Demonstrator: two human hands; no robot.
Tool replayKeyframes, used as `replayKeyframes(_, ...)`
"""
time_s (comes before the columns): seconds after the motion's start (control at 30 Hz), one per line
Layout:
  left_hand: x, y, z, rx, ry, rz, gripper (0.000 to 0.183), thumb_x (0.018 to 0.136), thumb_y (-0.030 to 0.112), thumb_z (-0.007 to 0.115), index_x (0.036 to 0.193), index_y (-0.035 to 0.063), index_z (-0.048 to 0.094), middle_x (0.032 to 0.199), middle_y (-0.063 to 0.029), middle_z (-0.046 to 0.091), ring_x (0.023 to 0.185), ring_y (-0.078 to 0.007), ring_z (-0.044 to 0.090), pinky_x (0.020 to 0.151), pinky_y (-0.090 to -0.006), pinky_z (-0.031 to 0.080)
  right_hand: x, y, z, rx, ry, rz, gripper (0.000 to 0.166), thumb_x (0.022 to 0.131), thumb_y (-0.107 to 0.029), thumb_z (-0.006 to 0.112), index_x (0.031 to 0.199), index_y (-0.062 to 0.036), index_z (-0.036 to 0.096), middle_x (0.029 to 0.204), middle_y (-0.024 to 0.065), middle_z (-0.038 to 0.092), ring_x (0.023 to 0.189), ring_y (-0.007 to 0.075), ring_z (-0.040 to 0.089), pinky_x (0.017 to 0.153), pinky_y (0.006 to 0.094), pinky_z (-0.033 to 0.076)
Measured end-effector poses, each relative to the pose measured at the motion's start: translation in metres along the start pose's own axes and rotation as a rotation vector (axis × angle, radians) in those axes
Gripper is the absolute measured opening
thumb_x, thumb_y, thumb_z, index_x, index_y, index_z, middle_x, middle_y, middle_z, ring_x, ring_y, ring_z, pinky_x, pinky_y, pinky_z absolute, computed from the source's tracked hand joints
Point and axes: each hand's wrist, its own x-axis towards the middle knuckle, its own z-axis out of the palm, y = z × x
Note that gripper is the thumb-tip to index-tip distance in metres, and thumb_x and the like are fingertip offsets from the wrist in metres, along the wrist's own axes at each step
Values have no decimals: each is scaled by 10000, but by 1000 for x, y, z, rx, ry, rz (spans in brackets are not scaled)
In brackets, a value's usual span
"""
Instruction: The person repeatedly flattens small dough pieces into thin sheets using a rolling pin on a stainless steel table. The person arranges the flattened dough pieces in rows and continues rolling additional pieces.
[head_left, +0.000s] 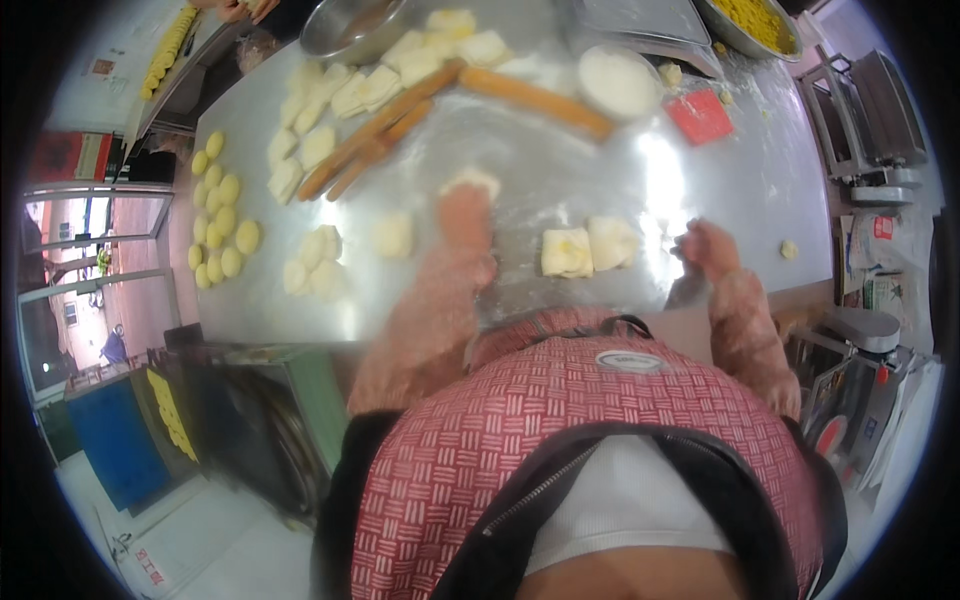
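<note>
My left hand reaches over the middle of the metal table, blurred, its fingertips on or against a pale floury patch; whether it holds dough cannot be told. My right hand is over the table's near right part, blurred, fingers partly curled, with nothing plainly in it. Between the hands, a folded dough piece touches a second dough piece. Left of my left hand lie a single dough piece and a cluster of dough pieces. Wooden rolling pins lie beyond my left hand.
Folded dough sheets lie at the back left, yellow balls at the left edge. A steel bowl, a bowl of white powder, a red scraper and a basin of yellow filling are farther back. Another person's hands show top left.
</note>
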Motion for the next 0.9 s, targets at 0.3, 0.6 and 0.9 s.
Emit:
replayKeyframes(0.3,-59,21,-23,-992,-242,-562,304,712,132,709,959,10,581,876,-142,648,778,-238,637,710,-323,501,1,-8,2,6,4,37,271,891,-200,464,940,59,529,730,154,588,561,204,555,525,297,473)
replayKeyframes(0.6,-59,-58,-23,-213,352,-537,361,700,207,725,979,15,601,978,-148,612,971,-314,550,900,-385,406,5,2,-12,-8,11,2,304,882,-214,474,969,73,523,739,147,575,571,196,557,511,285,463)
replayKeyframes(0.9,-56,-147,-21,-609,6,-706,389,644,245,782,862,26,546,739,-117,602,775,-274,577,734,-390,465,10,-7,-3,17,-18,73,325,898,-246,477,969,69,511,709,131,556,552,191,534,484,279,433)
